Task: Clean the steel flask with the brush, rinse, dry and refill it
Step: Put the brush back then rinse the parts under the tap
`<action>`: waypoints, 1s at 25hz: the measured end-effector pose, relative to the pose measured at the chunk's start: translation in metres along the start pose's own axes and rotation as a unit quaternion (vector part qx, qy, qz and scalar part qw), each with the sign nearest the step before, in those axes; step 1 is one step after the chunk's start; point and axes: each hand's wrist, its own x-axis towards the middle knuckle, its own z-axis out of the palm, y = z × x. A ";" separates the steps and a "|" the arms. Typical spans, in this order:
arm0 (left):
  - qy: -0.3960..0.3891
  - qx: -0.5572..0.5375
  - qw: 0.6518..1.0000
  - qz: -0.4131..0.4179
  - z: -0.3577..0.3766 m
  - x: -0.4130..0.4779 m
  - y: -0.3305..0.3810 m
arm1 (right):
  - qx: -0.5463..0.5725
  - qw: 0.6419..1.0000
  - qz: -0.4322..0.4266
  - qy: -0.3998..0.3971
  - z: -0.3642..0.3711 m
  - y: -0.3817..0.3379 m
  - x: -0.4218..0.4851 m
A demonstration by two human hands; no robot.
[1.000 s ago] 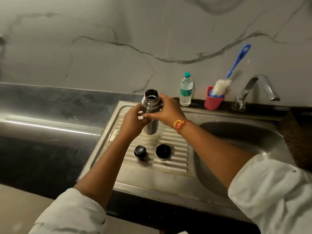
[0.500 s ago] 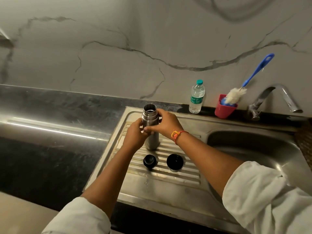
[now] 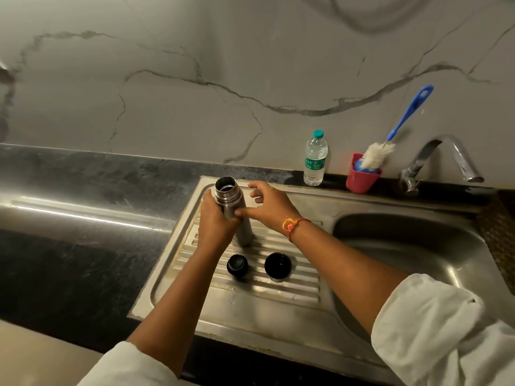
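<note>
The open steel flask (image 3: 228,194) stands upright on the ribbed drainboard (image 3: 278,305). My left hand (image 3: 216,224) grips its body from the left. My right hand (image 3: 267,207) is beside it on the right with fingers spread apart; only the thumb tip touches the flask. In front of the flask lie its black stopper (image 3: 237,265) and the black cup lid (image 3: 277,266). The bottle brush (image 3: 401,126), blue handle and white head, leans in a red cup (image 3: 361,181) at the back wall.
A small plastic water bottle (image 3: 315,160) stands left of the red cup. The steel tap (image 3: 443,160) arches over the sink basin (image 3: 404,246) on the right. Dark stone counter (image 3: 83,218) stretches to the left. A woven brown object (image 3: 501,232) sits at the right edge.
The flask came down from a slight lift onto the drainboard. My right hand let go of its neck and spread its fingers; my left hand kept its grip.
</note>
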 end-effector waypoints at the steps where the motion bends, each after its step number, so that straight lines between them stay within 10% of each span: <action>1: 0.019 0.013 1.000 -0.007 0.001 -0.006 0.005 | -0.001 1.000 0.004 0.003 -0.006 0.003 -0.004; 6: 0.132 0.108 0.982 0.084 0.023 -0.055 0.039 | -0.035 0.999 0.012 0.017 -0.048 0.024 -0.035; 15: -0.099 0.176 0.913 0.354 0.170 -0.124 0.093 | -0.131 0.968 0.019 0.214 -0.160 0.107 -0.149; 19: -0.261 0.325 0.856 0.307 0.234 -0.156 0.096 | -0.157 0.960 0.227 0.041 -0.179 0.191 -0.204; 25: -0.325 0.262 0.861 0.292 0.299 -0.195 0.139 | -0.162 0.961 0.180 0.132 -0.232 0.212 -0.245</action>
